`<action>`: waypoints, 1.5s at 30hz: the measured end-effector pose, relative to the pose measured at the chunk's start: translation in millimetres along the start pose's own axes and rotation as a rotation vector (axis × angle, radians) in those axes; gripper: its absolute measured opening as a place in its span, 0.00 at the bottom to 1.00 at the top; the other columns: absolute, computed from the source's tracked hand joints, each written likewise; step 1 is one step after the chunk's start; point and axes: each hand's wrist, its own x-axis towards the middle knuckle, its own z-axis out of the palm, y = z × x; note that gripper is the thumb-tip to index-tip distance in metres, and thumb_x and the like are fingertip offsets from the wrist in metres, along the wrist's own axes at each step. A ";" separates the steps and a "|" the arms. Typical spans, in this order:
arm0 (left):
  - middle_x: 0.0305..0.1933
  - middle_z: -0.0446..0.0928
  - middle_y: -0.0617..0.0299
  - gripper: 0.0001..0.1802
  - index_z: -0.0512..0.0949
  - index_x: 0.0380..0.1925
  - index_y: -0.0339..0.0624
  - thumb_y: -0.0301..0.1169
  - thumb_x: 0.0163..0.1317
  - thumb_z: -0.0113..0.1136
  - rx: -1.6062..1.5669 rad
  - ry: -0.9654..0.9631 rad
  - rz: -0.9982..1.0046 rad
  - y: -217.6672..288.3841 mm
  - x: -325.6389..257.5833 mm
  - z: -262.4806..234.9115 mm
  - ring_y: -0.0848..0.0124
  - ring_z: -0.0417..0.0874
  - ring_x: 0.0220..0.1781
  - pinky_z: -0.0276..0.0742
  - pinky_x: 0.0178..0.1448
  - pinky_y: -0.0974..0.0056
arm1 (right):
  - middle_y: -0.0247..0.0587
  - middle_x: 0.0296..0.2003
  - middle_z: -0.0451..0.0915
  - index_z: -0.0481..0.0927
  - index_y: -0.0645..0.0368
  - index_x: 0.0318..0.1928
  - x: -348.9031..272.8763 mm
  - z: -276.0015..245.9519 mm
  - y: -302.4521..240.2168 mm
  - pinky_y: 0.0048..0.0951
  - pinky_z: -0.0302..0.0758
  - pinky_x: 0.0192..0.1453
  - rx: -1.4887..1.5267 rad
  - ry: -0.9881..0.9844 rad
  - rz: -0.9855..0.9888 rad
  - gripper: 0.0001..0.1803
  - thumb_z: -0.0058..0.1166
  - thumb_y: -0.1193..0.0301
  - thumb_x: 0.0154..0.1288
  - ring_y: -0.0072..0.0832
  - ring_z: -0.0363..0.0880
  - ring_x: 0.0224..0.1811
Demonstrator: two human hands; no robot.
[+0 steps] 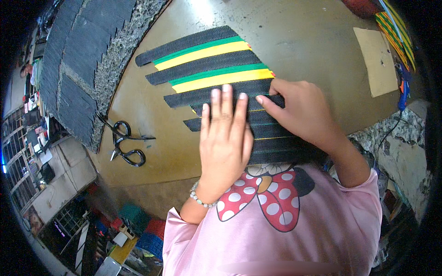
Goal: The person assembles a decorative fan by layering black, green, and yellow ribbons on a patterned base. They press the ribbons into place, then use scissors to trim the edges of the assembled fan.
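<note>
Black woven webbing strips lie side by side across the table, slanting up to the right. Green ribbon and yellow ribbon show between the far strips. Flat on the nearer strips rests my left hand, fingers stretched out and pressing down. My right hand pinches the right end of one black strip between thumb and bent fingers. The strips closest to my body overlap tightly, with thin yellow and green lines between them. Small red bits mark the ribbons' right ends.
Black-handled scissors lie left of the strips. Stacked dark sheets with frayed edges cover the table's far left. At the far right are a cardboard piece, a bundle of yellow-green ribbons and a blue corded tool.
</note>
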 end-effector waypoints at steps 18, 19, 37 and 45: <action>0.76 0.56 0.44 0.28 0.68 0.69 0.53 0.43 0.69 0.54 -0.005 -0.117 0.030 1.7 -0.9 14.7 0.47 0.57 0.77 0.53 0.76 0.44 | 0.49 0.25 0.80 0.80 0.61 0.31 -11.9 -5.8 32.3 0.40 0.72 0.32 0.135 0.134 -0.081 0.15 0.61 0.61 0.63 0.44 0.80 0.26; 0.76 0.56 0.44 0.28 0.69 0.69 0.54 0.43 0.69 0.54 -0.010 -0.119 0.024 1.7 -1.0 14.8 0.46 0.57 0.77 0.53 0.76 0.44 | 0.49 0.25 0.80 0.80 0.61 0.31 -12.0 -5.8 32.1 0.40 0.72 0.32 0.143 0.138 -0.081 0.15 0.61 0.61 0.63 0.45 0.80 0.26; 0.76 0.57 0.45 0.29 0.67 0.69 0.53 0.42 0.69 0.54 0.026 -0.066 0.066 2.2 -0.2 16.7 0.47 0.57 0.77 0.53 0.76 0.45 | 0.54 0.58 0.76 0.76 0.62 0.55 -37.1 -4.0 8.4 0.46 0.73 0.60 -0.406 0.455 -0.007 0.26 0.57 0.56 0.65 0.47 0.76 0.59; 0.74 0.64 0.56 0.25 0.68 0.68 0.50 0.38 0.72 0.49 -0.174 0.023 -0.073 -24.1 -19.6 9.7 0.56 0.62 0.76 0.51 0.77 0.46 | 0.52 0.72 0.61 0.62 0.65 0.70 -48.4 50.8 5.8 0.47 0.53 0.77 -0.287 0.204 -0.314 0.36 0.53 0.57 0.69 0.44 0.57 0.76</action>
